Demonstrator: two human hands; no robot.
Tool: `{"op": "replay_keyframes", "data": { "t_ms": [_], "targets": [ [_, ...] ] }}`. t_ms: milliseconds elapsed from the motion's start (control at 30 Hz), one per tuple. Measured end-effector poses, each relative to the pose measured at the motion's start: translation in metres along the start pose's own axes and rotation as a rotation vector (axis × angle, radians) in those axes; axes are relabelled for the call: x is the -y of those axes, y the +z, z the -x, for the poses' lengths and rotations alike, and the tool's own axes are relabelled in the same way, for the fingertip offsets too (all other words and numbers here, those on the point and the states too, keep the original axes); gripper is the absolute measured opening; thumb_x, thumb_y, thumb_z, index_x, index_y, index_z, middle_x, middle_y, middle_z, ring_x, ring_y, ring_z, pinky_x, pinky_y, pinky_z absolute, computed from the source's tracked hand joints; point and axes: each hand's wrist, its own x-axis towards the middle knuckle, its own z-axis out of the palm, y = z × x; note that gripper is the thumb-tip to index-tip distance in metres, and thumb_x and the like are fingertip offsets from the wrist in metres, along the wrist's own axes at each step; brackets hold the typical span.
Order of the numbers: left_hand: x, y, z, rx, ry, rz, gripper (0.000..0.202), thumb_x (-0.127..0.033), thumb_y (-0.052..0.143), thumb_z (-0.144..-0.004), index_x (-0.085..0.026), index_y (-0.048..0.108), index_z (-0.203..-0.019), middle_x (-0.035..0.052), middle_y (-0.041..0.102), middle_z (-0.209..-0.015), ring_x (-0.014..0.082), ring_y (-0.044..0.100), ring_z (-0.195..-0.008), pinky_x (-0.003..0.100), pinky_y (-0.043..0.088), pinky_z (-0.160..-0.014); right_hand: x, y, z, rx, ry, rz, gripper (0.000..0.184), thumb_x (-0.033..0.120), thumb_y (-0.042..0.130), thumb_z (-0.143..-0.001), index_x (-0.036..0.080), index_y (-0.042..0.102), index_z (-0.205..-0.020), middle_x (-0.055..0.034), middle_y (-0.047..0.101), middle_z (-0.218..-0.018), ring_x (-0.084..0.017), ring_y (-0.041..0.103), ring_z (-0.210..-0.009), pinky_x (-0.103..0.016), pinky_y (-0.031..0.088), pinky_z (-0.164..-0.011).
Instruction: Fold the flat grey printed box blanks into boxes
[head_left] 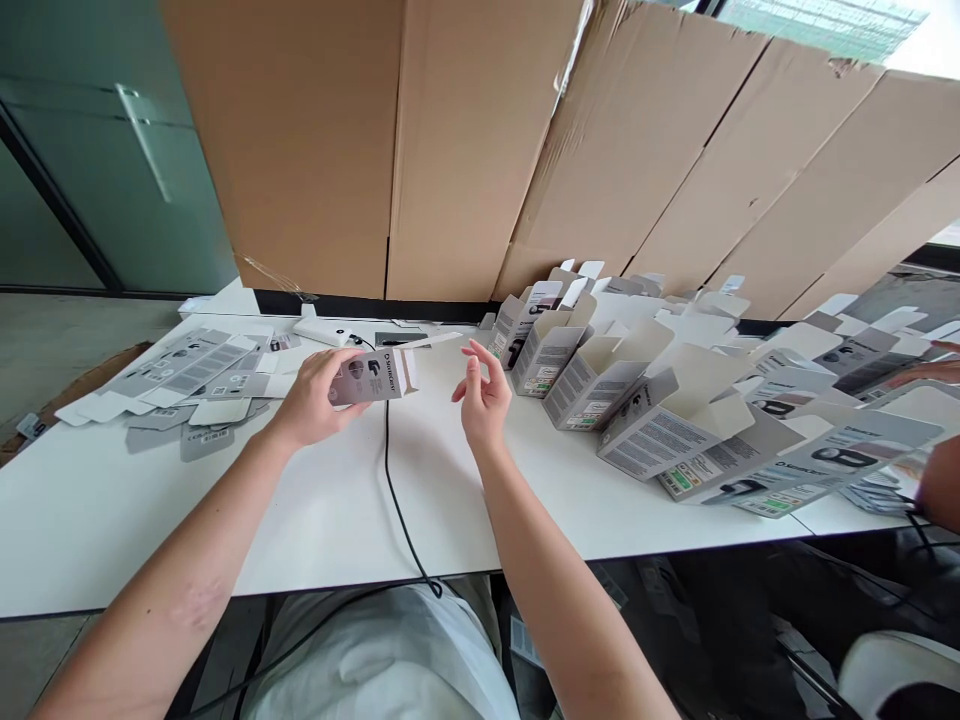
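Note:
My left hand (pixel 319 397) is closed around a small printed carton (pixel 375 377), held on its side just above the white table (pixel 442 510). The carton's right end has its flaps standing out, with a long white flap at the top. A little to the right, my right hand (pixel 484 395) is raised with its fingers apart and partly curled, touching nothing. Several opened cartons (pixel 570 365) stand upright close to it on the right. Flat unfolded cartons (pixel 180 375) lie in an overlapping pile left of my left hand.
A black cable (pixel 390 480) runs down the table and over its front edge. Behind the table stand tall brown cardboard sheets (pixel 465 150). A white device (pixel 321 330) lies near the back edge. At the far right, another person's arm (pixel 941 485) reaches beside the cartons.

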Motion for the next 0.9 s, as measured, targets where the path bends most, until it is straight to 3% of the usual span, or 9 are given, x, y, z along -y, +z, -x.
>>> {"op": "replay_keyframes", "data": {
  "t_ms": [100,167,267,333,400,533,700,767,900],
  "targets": [
    [-0.002,-0.015,0.0,0.105,-0.047,0.118,0.075,-0.05,0.085,-0.098,-0.03,0.06,-0.166,0.0123,0.068,-0.157,0.0364,0.067,-0.141,0.046,0.062,-0.108,0.004,0.002,0.003,0.085,-0.079,-0.011,0.058,0.068,0.051,-0.12,0.033,0.066,-0.163,-0.0151,0.074,-0.151,-0.008,0.062,-0.055,-0.032,0.061,-0.059],
    [-0.001,-0.022,0.001,0.159,-0.104,0.169,0.084,-0.055,0.085,-0.098,-0.032,0.056,-0.173,0.0121,0.066,-0.159,0.0363,0.067,-0.138,0.041,0.063,-0.098,0.007,0.005,0.006,0.121,-0.097,-0.039,0.057,0.066,0.05,-0.12,0.035,0.063,-0.167,-0.014,0.076,-0.147,-0.009,0.064,-0.055,-0.033,0.064,-0.063],
    [0.003,-0.028,0.003,0.221,-0.187,0.21,0.091,-0.059,0.085,-0.097,-0.031,0.053,-0.177,0.0123,0.067,-0.153,0.0324,0.069,-0.121,0.036,0.061,-0.083,0.011,0.008,0.009,0.128,-0.067,-0.081,0.057,0.07,0.053,-0.118,0.03,0.069,-0.155,-0.0081,0.083,-0.11,-0.012,0.065,-0.054,-0.032,0.06,-0.059],
    [0.007,-0.028,0.003,0.239,-0.222,0.213,0.094,-0.061,0.085,-0.096,-0.029,0.053,-0.178,0.0123,0.068,-0.147,0.0284,0.067,-0.108,0.034,0.058,-0.077,0.014,0.008,0.009,0.13,-0.019,-0.111,0.056,0.072,0.055,-0.117,0.025,0.076,-0.137,-0.0006,0.072,-0.077,-0.014,0.064,-0.053,-0.03,0.056,-0.056],
    [0.011,-0.028,0.004,0.251,-0.239,0.214,0.096,-0.061,0.084,-0.096,-0.027,0.051,-0.179,0.0126,0.068,-0.145,0.0274,0.066,-0.106,0.033,0.058,-0.076,0.015,0.008,0.008,0.152,0.02,-0.154,0.056,0.074,0.059,-0.115,0.023,0.079,-0.122,0.0023,0.064,-0.066,-0.014,0.063,-0.053,-0.029,0.057,-0.056],
    [0.015,-0.026,0.004,0.267,-0.234,0.237,0.097,-0.067,0.084,-0.096,-0.028,0.052,-0.179,0.0142,0.066,-0.153,0.0332,0.069,-0.124,0.038,0.064,-0.089,0.017,0.012,0.008,0.236,0.048,-0.263,0.053,0.075,0.076,-0.104,0.022,0.083,-0.103,-0.007,0.08,-0.096,-0.015,0.069,-0.067,-0.031,0.062,-0.056],
    [0.019,-0.021,0.004,0.196,-0.18,0.245,0.099,-0.075,0.088,-0.092,-0.027,0.059,-0.174,0.0146,0.067,-0.158,0.0379,0.065,-0.145,0.048,0.061,-0.119,0.021,0.013,0.009,0.341,0.103,-0.322,0.051,0.073,0.083,-0.099,0.023,0.083,-0.089,-0.0114,0.084,-0.114,-0.021,0.074,-0.085,-0.037,0.069,-0.067],
    [0.02,-0.02,0.004,0.188,-0.176,0.257,0.1,-0.076,0.089,-0.091,-0.027,0.06,-0.173,0.0146,0.068,-0.158,0.0381,0.065,-0.147,0.049,0.06,-0.121,0.023,0.011,0.009,0.392,0.127,-0.31,0.048,0.072,0.086,-0.097,0.024,0.085,-0.093,-0.0123,0.084,-0.121,-0.024,0.077,-0.096,-0.04,0.071,-0.072],
    [0.021,-0.022,0.005,0.204,-0.181,0.278,0.096,-0.075,0.088,-0.092,-0.029,0.062,-0.172,0.0142,0.068,-0.16,0.0388,0.066,-0.148,0.05,0.06,-0.123,0.024,0.008,0.011,0.484,0.106,-0.24,0.049,0.068,0.087,-0.097,0.027,0.089,-0.123,-0.0129,0.082,-0.135,-0.026,0.075,-0.112,-0.041,0.072,-0.082]
  ]
}}
